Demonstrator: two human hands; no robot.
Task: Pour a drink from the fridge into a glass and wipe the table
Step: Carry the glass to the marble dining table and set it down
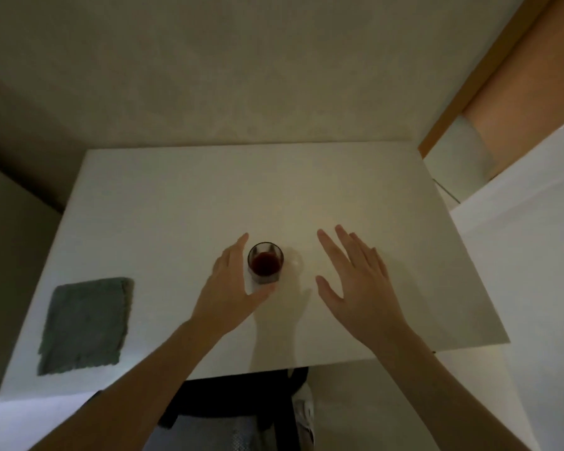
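Short clear glass (265, 262) of dark red drink (no label) on white counter (183, 203); left hand (232, 284) open, perhaps touching it; right hand (355, 275) open.

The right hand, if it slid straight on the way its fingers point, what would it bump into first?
Probably nothing on the table. The right hand points up and slightly left, past the glass, which stands off to its left. Bare tabletop lies ahead, then the wall, though depth is hard to judge.
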